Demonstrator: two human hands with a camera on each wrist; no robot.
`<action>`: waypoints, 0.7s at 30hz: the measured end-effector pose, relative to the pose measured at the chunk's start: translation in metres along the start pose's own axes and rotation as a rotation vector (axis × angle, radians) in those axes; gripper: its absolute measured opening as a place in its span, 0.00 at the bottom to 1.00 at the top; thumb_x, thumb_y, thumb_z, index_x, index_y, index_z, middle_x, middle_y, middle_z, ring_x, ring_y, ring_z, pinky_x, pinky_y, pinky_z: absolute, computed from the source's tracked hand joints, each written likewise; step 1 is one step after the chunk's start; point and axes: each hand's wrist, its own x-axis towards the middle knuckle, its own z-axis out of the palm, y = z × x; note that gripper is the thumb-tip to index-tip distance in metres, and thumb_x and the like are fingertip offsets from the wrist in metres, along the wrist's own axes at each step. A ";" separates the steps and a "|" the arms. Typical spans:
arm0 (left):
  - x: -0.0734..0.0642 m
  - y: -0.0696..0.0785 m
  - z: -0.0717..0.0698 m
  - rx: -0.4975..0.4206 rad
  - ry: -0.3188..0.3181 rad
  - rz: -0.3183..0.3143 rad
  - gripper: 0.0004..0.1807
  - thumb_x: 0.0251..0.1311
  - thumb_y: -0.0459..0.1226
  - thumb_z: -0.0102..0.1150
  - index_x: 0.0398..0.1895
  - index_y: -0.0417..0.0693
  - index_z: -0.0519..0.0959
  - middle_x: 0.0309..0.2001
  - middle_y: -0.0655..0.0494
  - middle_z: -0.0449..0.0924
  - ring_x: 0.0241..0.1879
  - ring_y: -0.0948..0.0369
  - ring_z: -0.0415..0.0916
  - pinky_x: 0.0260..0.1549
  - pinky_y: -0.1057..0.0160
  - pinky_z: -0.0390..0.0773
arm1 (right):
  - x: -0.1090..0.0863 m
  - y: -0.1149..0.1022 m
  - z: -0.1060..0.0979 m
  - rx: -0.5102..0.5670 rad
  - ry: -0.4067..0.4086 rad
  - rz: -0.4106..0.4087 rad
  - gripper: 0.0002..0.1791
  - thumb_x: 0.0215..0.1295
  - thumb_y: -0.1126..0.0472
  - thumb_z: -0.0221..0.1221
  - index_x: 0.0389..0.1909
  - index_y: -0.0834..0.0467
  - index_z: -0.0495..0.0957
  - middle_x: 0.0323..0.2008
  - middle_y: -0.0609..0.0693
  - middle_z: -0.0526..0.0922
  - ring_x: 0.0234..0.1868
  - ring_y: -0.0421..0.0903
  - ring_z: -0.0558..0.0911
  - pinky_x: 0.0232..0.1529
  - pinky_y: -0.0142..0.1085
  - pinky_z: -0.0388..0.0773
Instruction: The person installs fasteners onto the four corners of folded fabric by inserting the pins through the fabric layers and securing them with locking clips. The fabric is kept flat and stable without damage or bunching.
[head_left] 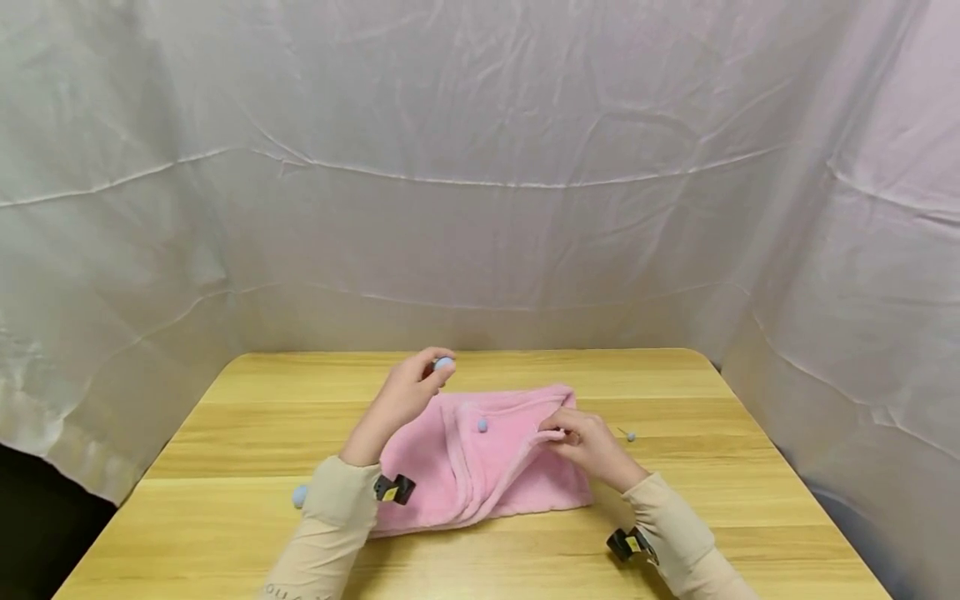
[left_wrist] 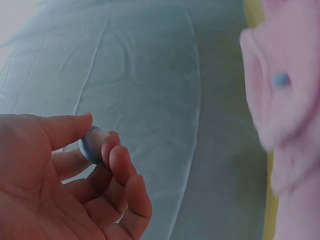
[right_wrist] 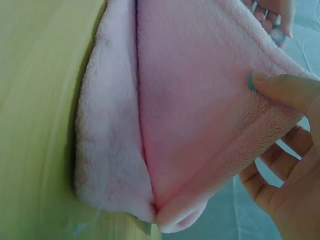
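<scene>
Lying across the wooden table [head_left: 225,450], a pink cloth [head_left: 483,475], plush and creased into several folds, is gripped by the right hand [head_left: 588,442]: its raised edge is clamped between the thumb above and the fingers beneath. The left hand [head_left: 408,387], well apart from the right, is held up near the cloth's far left side. Between its thumb and fingertips a pale blue ball [head_left: 444,364] is pinched, the remaining fingers being loosely bent.

Further items: one small blue ball [head_left: 482,425], set on the upper surface of the cloth, between the two hands. In the right wrist view a blue round object [right_wrist: 251,80] is partly covered by the right thumb; whether it is that same ball cannot be told.

One larger blue ball [head_left: 300,497], placed on the table just beside the left sleeve [head_left: 330,508]. One small blue bead [head_left: 631,437] with a thin stem, placed on the table near the right hand, beyond the cloth's right side.

Cream fabric is worn on both forearms, the right sleeve [head_left: 671,517] included; a black device [head_left: 396,489] is strapped at the left wrist, a matching unit [head_left: 630,545] at the right. The table is enclosed by pale, wrinkled curtains [head_left: 487,233].
</scene>
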 end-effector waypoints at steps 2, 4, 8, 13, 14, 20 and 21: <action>0.005 0.004 0.008 -0.030 -0.014 -0.001 0.16 0.71 0.45 0.51 0.56 0.50 0.77 0.30 0.52 0.78 0.32 0.60 0.76 0.34 0.65 0.77 | 0.001 0.000 0.000 -0.007 -0.002 -0.019 0.16 0.47 0.73 0.70 0.37 0.55 0.83 0.33 0.48 0.87 0.34 0.39 0.82 0.35 0.29 0.81; 0.009 0.007 0.017 -0.060 -0.029 0.001 0.16 0.72 0.45 0.50 0.55 0.49 0.78 0.30 0.50 0.79 0.31 0.59 0.77 0.34 0.64 0.77 | 0.001 0.001 0.000 -0.013 0.000 -0.038 0.16 0.47 0.74 0.70 0.36 0.55 0.83 0.33 0.47 0.87 0.34 0.38 0.82 0.35 0.29 0.81; 0.014 0.009 0.035 -0.107 -0.081 0.012 0.16 0.73 0.44 0.48 0.54 0.47 0.78 0.31 0.43 0.81 0.31 0.53 0.79 0.32 0.65 0.78 | 0.002 0.000 0.000 -0.014 -0.009 -0.064 0.16 0.47 0.74 0.68 0.36 0.54 0.83 0.33 0.46 0.86 0.33 0.36 0.80 0.34 0.28 0.79; 0.017 0.009 0.056 -0.139 -0.169 0.028 0.18 0.74 0.45 0.45 0.56 0.46 0.77 0.35 0.41 0.84 0.35 0.49 0.81 0.33 0.64 0.79 | 0.001 -0.002 -0.001 -0.014 -0.026 -0.065 0.15 0.49 0.72 0.68 0.37 0.54 0.83 0.35 0.46 0.86 0.34 0.35 0.79 0.35 0.28 0.78; 0.018 0.008 0.060 -0.148 -0.183 0.022 0.18 0.74 0.45 0.45 0.56 0.47 0.76 0.36 0.42 0.84 0.36 0.49 0.81 0.33 0.62 0.79 | 0.000 -0.002 -0.001 -0.013 -0.029 -0.065 0.15 0.49 0.72 0.67 0.37 0.54 0.83 0.35 0.46 0.86 0.34 0.35 0.79 0.35 0.28 0.78; 0.017 0.005 0.082 -0.217 -0.246 -0.044 0.15 0.74 0.45 0.45 0.52 0.44 0.71 0.39 0.45 0.85 0.38 0.48 0.80 0.31 0.59 0.78 | 0.000 -0.003 -0.002 -0.005 -0.043 -0.046 0.14 0.50 0.71 0.68 0.38 0.54 0.83 0.36 0.47 0.86 0.35 0.34 0.78 0.35 0.28 0.78; 0.017 0.004 0.085 -0.220 -0.256 -0.048 0.14 0.74 0.44 0.45 0.51 0.43 0.71 0.39 0.45 0.85 0.38 0.50 0.80 0.31 0.60 0.77 | 0.000 -0.003 -0.002 -0.002 -0.047 -0.042 0.14 0.50 0.71 0.68 0.38 0.55 0.83 0.36 0.47 0.86 0.35 0.34 0.78 0.35 0.28 0.78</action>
